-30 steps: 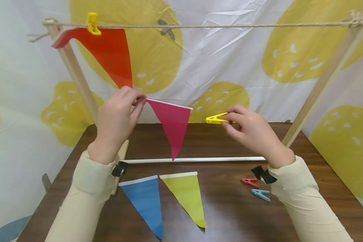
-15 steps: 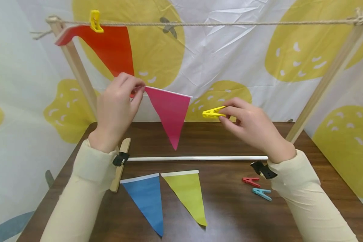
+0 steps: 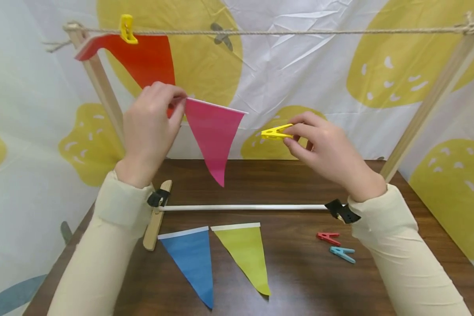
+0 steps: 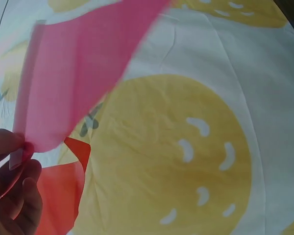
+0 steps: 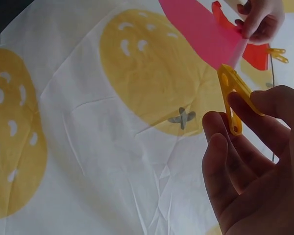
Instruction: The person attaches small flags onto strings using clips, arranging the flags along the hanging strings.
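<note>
Up they come, both hands together! The left hand [image 3: 152, 123] has lifted the pink triangular pennant with a white-edged top [image 3: 215, 134], and the right hand [image 3: 325, 147] has climbed with it, carrying a yellow plastic-looking clothespin [image 3: 275, 132].

Look at the left fingers: thumb and fingertip pinch tight on one end of the pennant's top edge, with no gap between them. The cloth hangs off to the right of that pinch, point downward. On the other side, the right thumb and fingers squeeze the clothespin's two handles, spread only as wide as the handles, its nose turned toward the pennant's free corner. They're near each other now, but the head view shows them apart.

Above both sets of fingers runs the thin beige twisted rope [image 3: 300, 32]. The lift has brought pennant and clothespin nearer to it; neither touches it, so the fastening looks not yet begun, in my judgement.

Just above and behind the left fingers, the red-orange triangular pennant [image 3: 152, 57] hangs undisturbed. Well below the fingers, no change: the blue pennant [image 3: 191, 259] and yellow-green pennant [image 3: 245, 256] lie side by side, while the small red clothespin [image 3: 328, 238] and light-blue clothespin [image 3: 342, 254] wait beneath the right hand.
</note>
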Available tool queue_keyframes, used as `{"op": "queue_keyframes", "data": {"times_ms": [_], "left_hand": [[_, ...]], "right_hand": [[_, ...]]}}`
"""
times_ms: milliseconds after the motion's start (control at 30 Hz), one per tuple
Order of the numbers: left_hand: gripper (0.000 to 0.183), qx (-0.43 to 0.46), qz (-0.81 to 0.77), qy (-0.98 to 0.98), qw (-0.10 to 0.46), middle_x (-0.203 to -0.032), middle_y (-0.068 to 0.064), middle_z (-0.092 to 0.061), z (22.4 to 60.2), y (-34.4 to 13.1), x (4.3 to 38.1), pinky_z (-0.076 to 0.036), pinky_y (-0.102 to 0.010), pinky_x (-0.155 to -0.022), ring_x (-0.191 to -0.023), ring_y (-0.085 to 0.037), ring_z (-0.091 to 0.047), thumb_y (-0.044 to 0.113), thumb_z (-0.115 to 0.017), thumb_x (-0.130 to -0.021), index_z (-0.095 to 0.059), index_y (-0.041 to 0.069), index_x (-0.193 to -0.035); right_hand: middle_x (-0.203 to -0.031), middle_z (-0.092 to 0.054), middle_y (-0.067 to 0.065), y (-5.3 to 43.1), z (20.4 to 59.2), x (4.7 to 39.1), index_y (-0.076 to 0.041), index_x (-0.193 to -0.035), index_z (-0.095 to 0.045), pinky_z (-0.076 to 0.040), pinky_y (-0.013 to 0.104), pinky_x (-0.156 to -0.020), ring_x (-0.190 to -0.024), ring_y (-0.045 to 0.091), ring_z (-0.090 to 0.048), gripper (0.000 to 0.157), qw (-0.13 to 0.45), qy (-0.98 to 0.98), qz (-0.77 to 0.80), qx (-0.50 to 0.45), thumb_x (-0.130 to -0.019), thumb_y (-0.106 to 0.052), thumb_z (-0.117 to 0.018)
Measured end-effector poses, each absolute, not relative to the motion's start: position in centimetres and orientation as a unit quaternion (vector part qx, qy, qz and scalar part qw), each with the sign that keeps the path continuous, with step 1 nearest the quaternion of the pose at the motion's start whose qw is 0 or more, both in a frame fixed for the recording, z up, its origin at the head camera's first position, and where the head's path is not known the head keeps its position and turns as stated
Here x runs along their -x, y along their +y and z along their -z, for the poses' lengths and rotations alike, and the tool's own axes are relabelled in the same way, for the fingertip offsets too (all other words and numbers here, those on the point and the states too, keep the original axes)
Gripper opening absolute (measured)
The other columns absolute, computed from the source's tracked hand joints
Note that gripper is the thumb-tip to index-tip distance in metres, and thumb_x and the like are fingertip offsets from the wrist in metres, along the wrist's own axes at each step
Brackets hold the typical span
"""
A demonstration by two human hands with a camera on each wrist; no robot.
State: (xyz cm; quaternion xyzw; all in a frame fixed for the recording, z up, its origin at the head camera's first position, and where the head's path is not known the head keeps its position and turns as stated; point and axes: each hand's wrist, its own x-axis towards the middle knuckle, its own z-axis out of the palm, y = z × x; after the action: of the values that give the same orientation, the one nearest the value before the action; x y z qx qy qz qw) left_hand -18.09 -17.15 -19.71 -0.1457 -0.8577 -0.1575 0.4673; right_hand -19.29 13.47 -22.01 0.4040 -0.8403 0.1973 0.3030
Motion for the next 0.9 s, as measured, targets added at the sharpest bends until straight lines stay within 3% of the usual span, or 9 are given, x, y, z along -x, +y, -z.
{"op": "queue_keyframes", "data": {"times_ms": [633,900], "left_hand": [[0.036,0.093,0.209,-0.853,0.469,-0.100,-0.006,-0.067,17.2,-16.8,18.5,-0.049,-0.031,-0.081,-0.085,-0.018,-0.059,0.038,-0.053,-0.089,-0.066,0.009,-0.107],[0.035,0.098,0.220,-0.841,0.485,-0.098,-0.006,-0.067,16.6,-16.7,18.7,-0.048,-0.029,-0.079,-0.082,-0.018,-0.058,0.036,-0.051,-0.091,-0.065,0.008,-0.107]], "right_hand": [[-0.099,-0.060,0.002,12.0,18.7,19.8,-0.007,-0.088,-0.068,-0.039,0.024,-0.056,-0.061,0.011,-0.046,0.012,0.319,-0.833,-0.165,-0.421,-0.085,-0.016,-0.061],[-0.101,-0.058,0.006,11.3,17.2,19.8,-0.004,-0.094,-0.069,-0.043,0.026,-0.055,-0.065,0.013,-0.053,0.014,0.339,-0.822,-0.159,-0.429,-0.083,-0.012,-0.065]]}}
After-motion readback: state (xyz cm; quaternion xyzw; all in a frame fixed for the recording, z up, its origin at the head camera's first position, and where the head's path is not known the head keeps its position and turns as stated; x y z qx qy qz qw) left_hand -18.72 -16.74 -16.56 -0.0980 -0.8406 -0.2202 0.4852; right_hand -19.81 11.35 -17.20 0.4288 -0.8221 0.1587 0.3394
